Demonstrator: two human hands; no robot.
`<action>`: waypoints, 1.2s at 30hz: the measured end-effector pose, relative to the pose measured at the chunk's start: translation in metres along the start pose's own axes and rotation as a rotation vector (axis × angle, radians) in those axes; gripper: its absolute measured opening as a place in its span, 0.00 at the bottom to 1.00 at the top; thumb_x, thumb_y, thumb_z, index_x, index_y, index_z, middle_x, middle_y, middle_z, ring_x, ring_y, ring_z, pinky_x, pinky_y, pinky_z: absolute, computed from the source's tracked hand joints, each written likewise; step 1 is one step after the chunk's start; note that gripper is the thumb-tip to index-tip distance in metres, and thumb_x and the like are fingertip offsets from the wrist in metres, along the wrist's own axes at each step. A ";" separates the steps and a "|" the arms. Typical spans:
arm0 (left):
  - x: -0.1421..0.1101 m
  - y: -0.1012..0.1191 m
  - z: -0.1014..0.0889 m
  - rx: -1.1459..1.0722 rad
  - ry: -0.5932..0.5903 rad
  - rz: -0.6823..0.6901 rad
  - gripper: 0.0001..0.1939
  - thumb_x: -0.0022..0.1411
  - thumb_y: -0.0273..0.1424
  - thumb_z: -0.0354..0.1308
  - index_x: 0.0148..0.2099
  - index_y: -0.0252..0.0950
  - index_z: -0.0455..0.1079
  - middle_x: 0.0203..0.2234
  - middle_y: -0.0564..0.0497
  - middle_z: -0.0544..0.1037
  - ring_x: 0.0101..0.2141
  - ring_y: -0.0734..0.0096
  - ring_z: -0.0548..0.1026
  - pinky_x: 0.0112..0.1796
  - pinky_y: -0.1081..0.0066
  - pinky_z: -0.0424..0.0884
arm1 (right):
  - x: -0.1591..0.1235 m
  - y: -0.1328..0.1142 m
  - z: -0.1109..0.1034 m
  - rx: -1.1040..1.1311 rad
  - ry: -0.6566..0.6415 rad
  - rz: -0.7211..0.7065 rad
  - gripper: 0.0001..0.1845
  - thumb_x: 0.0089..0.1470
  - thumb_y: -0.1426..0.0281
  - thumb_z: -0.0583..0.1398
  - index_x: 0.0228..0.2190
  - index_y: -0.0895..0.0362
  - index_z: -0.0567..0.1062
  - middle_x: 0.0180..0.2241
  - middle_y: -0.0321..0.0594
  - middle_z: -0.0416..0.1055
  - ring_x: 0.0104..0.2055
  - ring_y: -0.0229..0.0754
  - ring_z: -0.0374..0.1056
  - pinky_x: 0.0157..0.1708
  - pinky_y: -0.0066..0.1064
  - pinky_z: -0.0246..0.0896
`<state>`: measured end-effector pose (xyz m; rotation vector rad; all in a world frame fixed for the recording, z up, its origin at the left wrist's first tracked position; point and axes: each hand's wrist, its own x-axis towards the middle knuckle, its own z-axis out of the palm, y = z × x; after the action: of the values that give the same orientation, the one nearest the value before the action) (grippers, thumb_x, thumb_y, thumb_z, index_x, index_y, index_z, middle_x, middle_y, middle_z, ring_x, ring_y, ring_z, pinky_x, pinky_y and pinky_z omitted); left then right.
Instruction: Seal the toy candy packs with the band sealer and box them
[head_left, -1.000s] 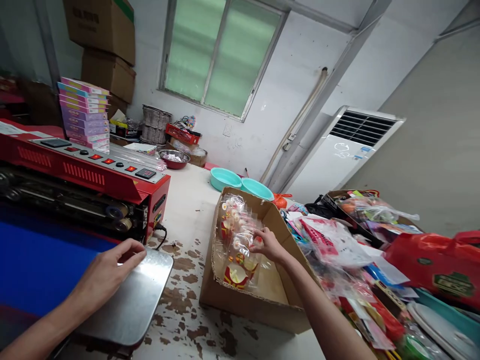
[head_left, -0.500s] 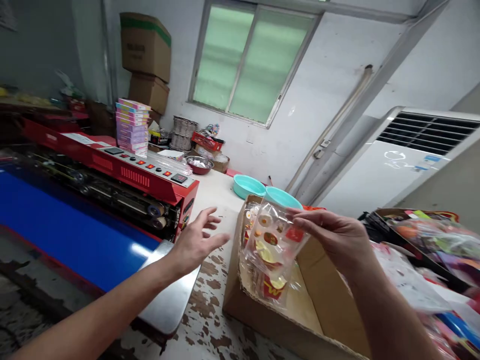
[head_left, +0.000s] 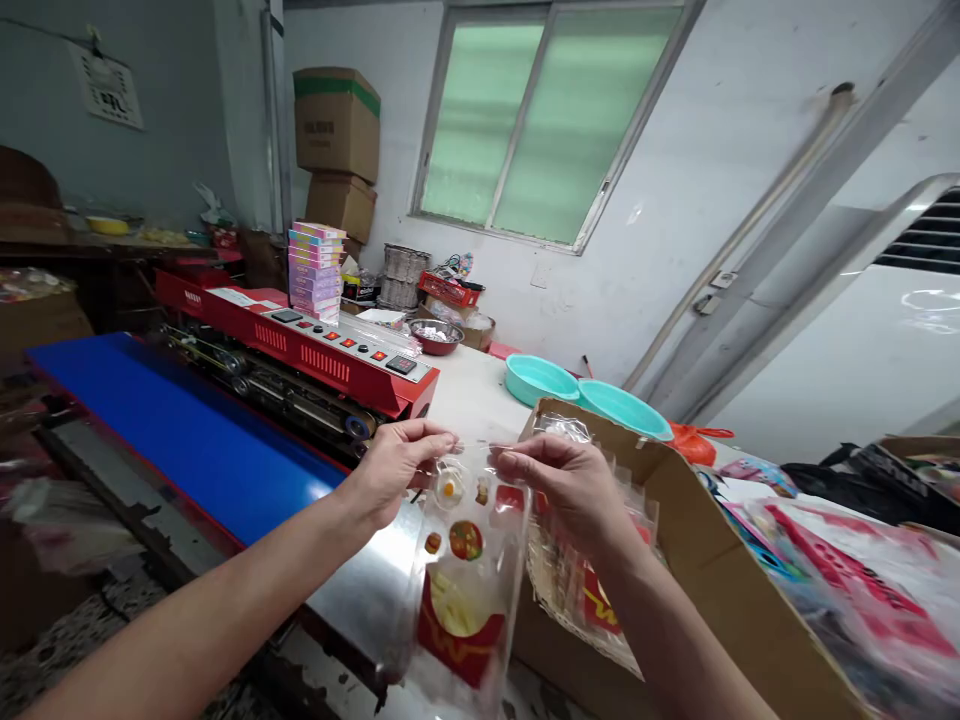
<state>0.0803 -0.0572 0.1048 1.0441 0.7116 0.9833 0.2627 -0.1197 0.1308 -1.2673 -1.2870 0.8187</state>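
A clear plastic bag [head_left: 465, 585] hangs upright between my hands, with miniature food pieces inside: a fried egg, a round dish and a red carton of fries. My left hand [head_left: 390, 470] pinches its upper left corner. At the upper right corner my right hand [head_left: 570, 490] is closed on the same bag. Behind my right hand stands an open cardboard box [head_left: 705, 540], holding several similar filled bags [head_left: 596, 600]. To the left of my left hand is a red sealing machine [head_left: 315, 345] with a blue conveyor belt [head_left: 180, 430] and a metal end plate [head_left: 360, 600].
Two turquoise basins [head_left: 541, 378] stand behind the box. A stack of pink and purple boxes [head_left: 315, 270] and a metal bowl [head_left: 436, 336] are at the back. Plastic packaging [head_left: 862, 590] is piled on the right. An orange bag [head_left: 694, 442] lies beside the box.
The bag has moved left, out from over the box, in my right hand. My left hand, open before, has taken hold of its other top corner. The view has turned to the left.
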 end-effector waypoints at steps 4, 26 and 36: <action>0.004 -0.003 -0.010 -0.043 0.099 0.117 0.15 0.45 0.40 0.66 0.27 0.33 0.70 0.23 0.51 0.76 0.21 0.76 0.70 0.21 0.76 0.64 | 0.010 0.010 0.019 0.060 -0.031 0.067 0.17 0.34 0.59 0.71 0.22 0.59 0.78 0.26 0.44 0.78 0.27 0.39 0.70 0.29 0.30 0.66; 0.016 -0.065 -0.088 0.090 0.170 -0.332 0.23 0.38 0.41 0.70 0.34 0.35 0.67 0.23 0.51 0.76 0.21 0.71 0.73 0.20 0.73 0.67 | 0.016 0.110 0.082 0.288 0.040 0.316 0.23 0.28 0.67 0.72 0.28 0.58 0.69 0.18 0.34 0.72 0.19 0.35 0.64 0.20 0.26 0.56; 0.039 -0.058 -0.126 0.152 0.327 -0.319 0.21 0.38 0.33 0.70 0.35 0.31 0.68 0.21 0.48 0.77 0.15 0.74 0.69 0.16 0.76 0.62 | 0.063 0.140 0.111 0.336 0.171 0.360 0.18 0.26 0.72 0.68 0.23 0.58 0.67 0.14 0.30 0.66 0.16 0.34 0.61 0.16 0.25 0.56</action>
<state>0.0067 0.0149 0.0039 0.8726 1.1990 0.8375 0.1945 -0.0090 -0.0071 -1.2774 -0.7549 1.1035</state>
